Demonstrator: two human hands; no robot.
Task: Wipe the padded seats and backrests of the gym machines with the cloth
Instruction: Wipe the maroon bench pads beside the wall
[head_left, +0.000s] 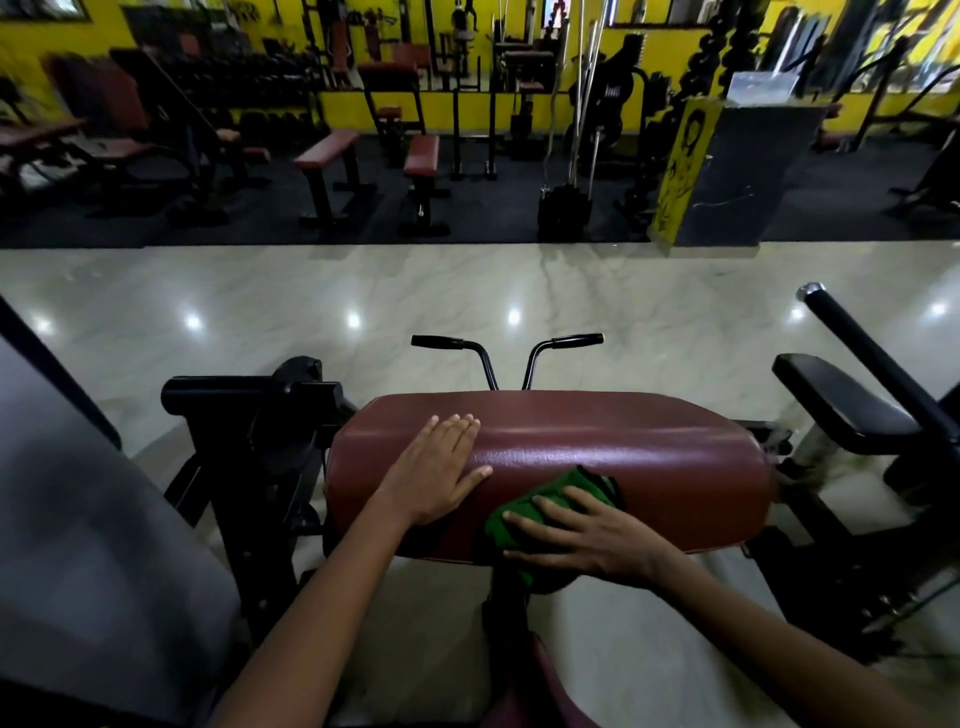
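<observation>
Green cloth (558, 499) on a glossy maroon pad (597, 452), black handles (506, 345), pale marbled floor (467, 291), yellow walls (467, 111) behind.

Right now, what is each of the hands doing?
Left hand: open, flat on the maroon pad, holding nothing.
Right hand: pressing the green cloth against the pad.

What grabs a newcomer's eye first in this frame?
The maroon pad fills the centre foreground, with the left hand pressed flat on it. The right hand presses a green cloth against its near edge. Beyond the glossy floor, yellow walls back dark machines.
</observation>
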